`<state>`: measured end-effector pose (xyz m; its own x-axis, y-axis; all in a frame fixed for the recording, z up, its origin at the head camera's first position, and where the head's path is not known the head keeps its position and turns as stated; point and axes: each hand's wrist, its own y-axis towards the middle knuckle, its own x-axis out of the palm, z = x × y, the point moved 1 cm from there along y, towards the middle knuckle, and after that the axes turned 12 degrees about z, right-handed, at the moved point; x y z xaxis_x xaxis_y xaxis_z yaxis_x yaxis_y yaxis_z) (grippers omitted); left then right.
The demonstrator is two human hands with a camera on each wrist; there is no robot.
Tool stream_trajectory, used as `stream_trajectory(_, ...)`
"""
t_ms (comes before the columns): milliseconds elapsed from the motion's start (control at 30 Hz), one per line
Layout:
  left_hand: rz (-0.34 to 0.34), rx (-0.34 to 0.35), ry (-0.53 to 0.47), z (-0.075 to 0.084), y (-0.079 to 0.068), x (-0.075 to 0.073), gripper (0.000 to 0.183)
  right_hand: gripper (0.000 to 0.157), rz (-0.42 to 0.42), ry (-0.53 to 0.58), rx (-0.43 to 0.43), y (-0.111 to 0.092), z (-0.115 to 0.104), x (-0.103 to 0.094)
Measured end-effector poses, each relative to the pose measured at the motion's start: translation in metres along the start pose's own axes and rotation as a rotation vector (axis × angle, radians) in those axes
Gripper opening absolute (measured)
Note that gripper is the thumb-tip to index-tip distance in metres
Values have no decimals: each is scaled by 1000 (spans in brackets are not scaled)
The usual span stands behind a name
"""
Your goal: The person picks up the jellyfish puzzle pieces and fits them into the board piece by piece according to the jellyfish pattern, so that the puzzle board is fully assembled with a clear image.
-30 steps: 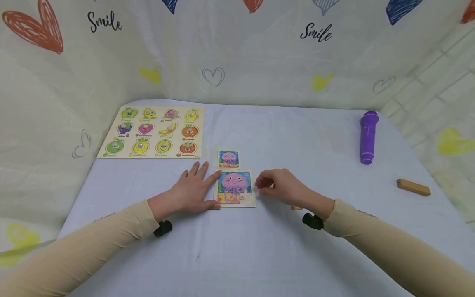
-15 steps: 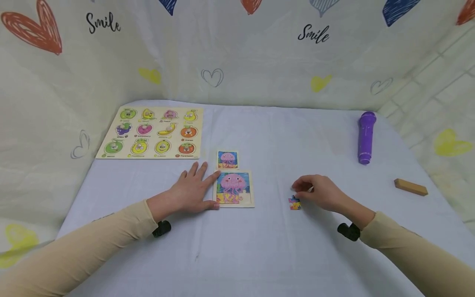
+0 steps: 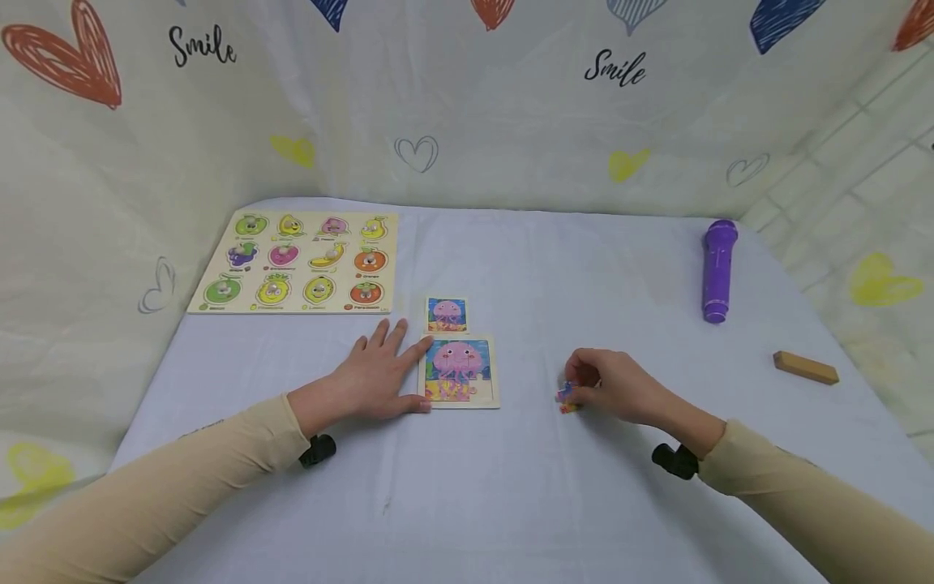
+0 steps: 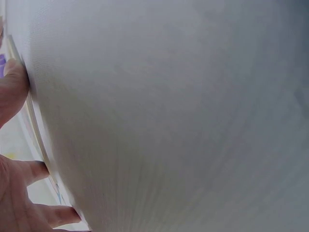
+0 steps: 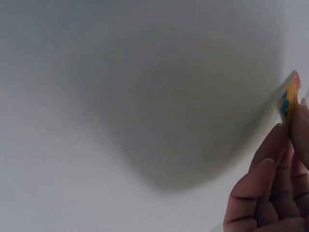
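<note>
A jellyfish jigsaw puzzle in a wooden tray lies on the white cloth, with a bare gap at its lower right corner. My left hand is spread flat beside it, index finger and thumb touching the tray's left edge. To the right of the tray, my right hand pinches a small puzzle piece between thumb and fingers. In the right wrist view this puzzle piece shows yellow, blue and pink and is held tilted. A small jellyfish picture card lies just above the tray.
A wooden fruit puzzle board is at the back left. At the right stand apart a purple toy microphone and a wooden block. A printed curtain hangs behind the table.
My right hand has moved right from the tray to the loose puzzle piece and now pinches it, tilting it. My left hand stays at the tray's left edge.
</note>
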<state>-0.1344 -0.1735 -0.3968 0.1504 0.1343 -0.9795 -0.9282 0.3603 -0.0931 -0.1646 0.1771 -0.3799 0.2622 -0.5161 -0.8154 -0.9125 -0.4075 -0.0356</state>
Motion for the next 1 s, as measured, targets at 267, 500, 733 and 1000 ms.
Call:
stream_trajectory(267, -7, -8, -12, -2, 0, 0, 96, 11, -76, 154, 38, 36, -44, 29)
stream_trajectory(500, -10, -9, -11, -1, 0, 0, 96, 13, -83, 168, 11, 54, -62, 51)
stream_trajectory(733, -7, -9, -1, 0, 1, -1, 96, 10, -72, 117, 26, 57, -72, 59)
stream_trajectory(1000, -17, -13, -10, 0, 0, -3, 96, 12, -67, 66, 29, 55, -74, 62)
